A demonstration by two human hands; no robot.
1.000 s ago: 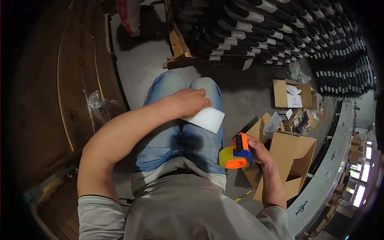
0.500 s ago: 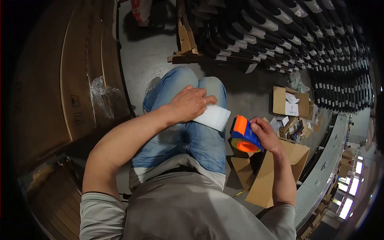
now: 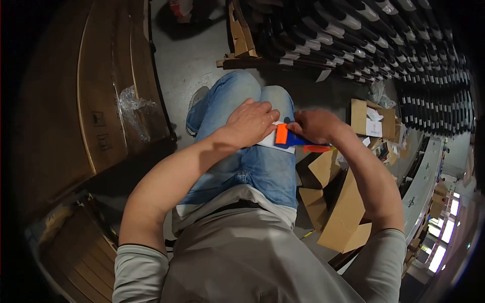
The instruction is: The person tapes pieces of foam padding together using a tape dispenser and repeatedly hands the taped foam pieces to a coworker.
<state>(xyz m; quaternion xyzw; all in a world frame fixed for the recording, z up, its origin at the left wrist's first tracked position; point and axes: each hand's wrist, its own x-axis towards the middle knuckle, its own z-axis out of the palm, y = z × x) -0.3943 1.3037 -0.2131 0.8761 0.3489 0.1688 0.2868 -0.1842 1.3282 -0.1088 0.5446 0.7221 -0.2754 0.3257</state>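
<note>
On my thighs lies a white, folded foam-like sheet (image 3: 269,141); its exact kind I cannot make out. My left hand (image 3: 251,121) is closed at its far left end, fingers curled, holding it against the jeans. A tape dispenser (image 3: 290,140), blue with an orange front, is gripped in my right hand (image 3: 318,126). Its orange front rests over the right part of the white sheet, close to my left fingertips. The tape roll is mostly hidden beneath the right hand and the blue body.
Large cardboard boxes (image 3: 108,116) with crumpled clear film stand at left. Stacked black parts with white wrappings (image 3: 323,35) fill the upper right. Open cartons (image 3: 336,212) lie on the floor at right, beside a long grey metal rail (image 3: 422,177). Another person's leg (image 3: 182,10) shows at top.
My right hand has brought the tape dispenser left, from beside the right knee onto the white sheet, and turned it. My left hand stays on the sheet. The view has shifted slightly.
</note>
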